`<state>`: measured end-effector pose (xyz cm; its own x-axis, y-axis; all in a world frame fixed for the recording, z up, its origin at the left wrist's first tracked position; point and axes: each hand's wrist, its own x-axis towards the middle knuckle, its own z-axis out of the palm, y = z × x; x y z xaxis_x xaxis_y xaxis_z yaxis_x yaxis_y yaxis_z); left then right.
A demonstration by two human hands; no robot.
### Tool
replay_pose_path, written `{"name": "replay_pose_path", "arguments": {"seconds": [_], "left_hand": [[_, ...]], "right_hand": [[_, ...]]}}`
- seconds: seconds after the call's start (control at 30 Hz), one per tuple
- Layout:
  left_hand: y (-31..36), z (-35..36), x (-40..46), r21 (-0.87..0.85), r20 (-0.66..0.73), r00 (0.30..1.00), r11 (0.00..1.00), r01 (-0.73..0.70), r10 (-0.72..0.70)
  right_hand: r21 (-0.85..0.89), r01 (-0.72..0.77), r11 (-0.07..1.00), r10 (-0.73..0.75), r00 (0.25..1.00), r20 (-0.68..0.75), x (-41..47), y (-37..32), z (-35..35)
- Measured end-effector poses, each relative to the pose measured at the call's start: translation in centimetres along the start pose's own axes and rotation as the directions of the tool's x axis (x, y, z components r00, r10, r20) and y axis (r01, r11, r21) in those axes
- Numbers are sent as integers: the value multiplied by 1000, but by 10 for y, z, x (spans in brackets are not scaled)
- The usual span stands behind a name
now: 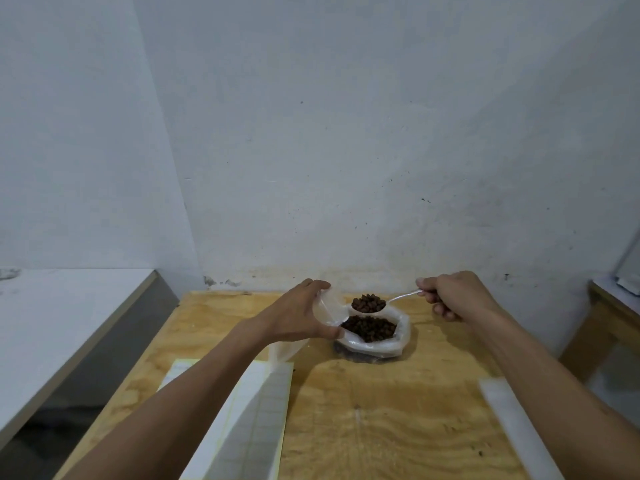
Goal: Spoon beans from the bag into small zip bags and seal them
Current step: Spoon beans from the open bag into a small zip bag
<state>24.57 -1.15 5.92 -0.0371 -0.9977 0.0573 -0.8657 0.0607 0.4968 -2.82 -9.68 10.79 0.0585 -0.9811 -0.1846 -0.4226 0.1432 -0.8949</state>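
Your left hand (pixel 300 315) is pinching a small zip bag (pixel 329 306) by its rim, mouth opening toward the right, over the plywood bench (pixel 381 410). Just beside it the bean bag (pixel 375 336) is sitting open-topped on the bench. Right above that, the loaded spoon (pixel 372 304) is lying roughly level, bowl pointing left at the zip bag, handle running right into your clenched right hand (pixel 453 294).

plywood table (pixel 381 427), label sheets (pixel 256 427), white wall (pixel 346 133)
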Motion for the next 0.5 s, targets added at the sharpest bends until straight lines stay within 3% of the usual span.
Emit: {"name": "replay_pose_path", "arguments": {"seconds": [0.2,0.37,0.5], "left_hand": [[-1,4,0,-16,2,1000,1000,5,-5],[-1,2,2,-26,-9,1000,1000,12,-12],[-4,0,1,-8,14,1000,1000,9,-9]], "right_hand": [[-22,170,985,-170,985,29,-12,-21,22],[-241,499,833,-505,862,38,-26,-33,40],[-473,501,725,-594,802,-59,-22,-36,33]]}}
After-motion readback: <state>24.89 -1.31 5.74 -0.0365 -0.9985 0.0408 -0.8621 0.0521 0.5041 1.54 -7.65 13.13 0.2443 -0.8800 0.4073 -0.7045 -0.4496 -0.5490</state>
